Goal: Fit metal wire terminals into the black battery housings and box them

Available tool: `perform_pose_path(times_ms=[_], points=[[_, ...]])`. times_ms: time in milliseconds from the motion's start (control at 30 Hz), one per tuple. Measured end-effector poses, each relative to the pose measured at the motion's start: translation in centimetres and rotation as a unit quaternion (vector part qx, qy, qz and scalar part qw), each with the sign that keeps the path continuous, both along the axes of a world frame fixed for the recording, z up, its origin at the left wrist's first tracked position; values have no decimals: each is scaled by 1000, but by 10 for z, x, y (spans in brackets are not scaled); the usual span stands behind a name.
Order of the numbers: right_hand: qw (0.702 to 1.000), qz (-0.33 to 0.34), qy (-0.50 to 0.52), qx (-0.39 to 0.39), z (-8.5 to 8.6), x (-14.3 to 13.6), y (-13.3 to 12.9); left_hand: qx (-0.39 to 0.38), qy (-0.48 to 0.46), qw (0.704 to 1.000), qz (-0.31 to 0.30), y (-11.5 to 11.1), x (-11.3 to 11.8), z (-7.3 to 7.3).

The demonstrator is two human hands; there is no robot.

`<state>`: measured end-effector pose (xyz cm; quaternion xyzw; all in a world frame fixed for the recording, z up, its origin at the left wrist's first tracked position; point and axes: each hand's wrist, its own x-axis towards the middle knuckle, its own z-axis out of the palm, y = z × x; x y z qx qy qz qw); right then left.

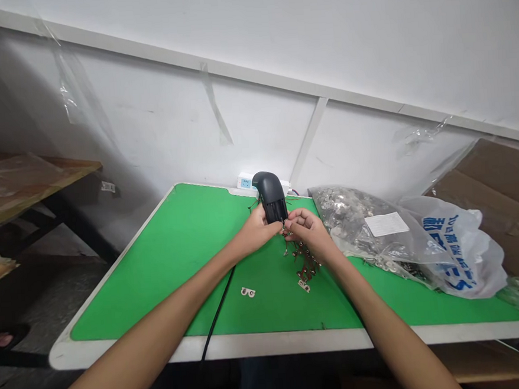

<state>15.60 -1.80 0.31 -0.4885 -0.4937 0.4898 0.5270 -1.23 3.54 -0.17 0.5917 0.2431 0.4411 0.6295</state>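
My left hand (pixel 260 225) is closed around the lower left side of a black curved plastic housing (pixel 270 188), held upright above the green mat. An open, slotted cavity shows in the housing's lower half. My right hand (pixel 307 229) pinches a small metal piece (pixel 285 223) at the housing's bottom edge; its exact kind is too small to make out. Below the right hand lies a tangle of small metal parts with reddish-brown wires (pixel 307 263). Two small pale pieces, one a flat piece with dark holes (pixel 248 292), rest nearer the table's front edge.
A green-topped table (pixel 158 272) has a white rim. On its right sit a clear bag of metal parts (pixel 349 212) and a white plastic bag with blue print (pixel 463 251), beside cardboard (pixel 500 201). A power strip (pixel 246 182) stands behind; a black cable (pixel 218 313) crosses the front edge.
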Motion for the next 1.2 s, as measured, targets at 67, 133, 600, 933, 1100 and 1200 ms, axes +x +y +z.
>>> perform_pose_path(times_ms=[67, 133, 600, 933, 1100, 1200], points=[[1000, -2, -2, 6, 2, -1, 0, 3, 2, 1000, -5, 0, -1, 2], [1000, 0, -10, 10, 4, -2, -1, 7, 2, 1000, -10, -1, -3, 3], [998, 37, 15, -42, 5, 1, -2, -74, -12, 994, -80, 6, -11, 3], [997, 48, -57, -17, 7, 3, -2, -103, -29, 992, -66, 0, -6, -1], [999, 40, -36, 3, 2, -2, -1, -97, -54, 992, -50, -4, -4, 1], [999, 38, -23, 17, -3, -6, 0, -89, -56, 994, -36, -4, -3, 1]])
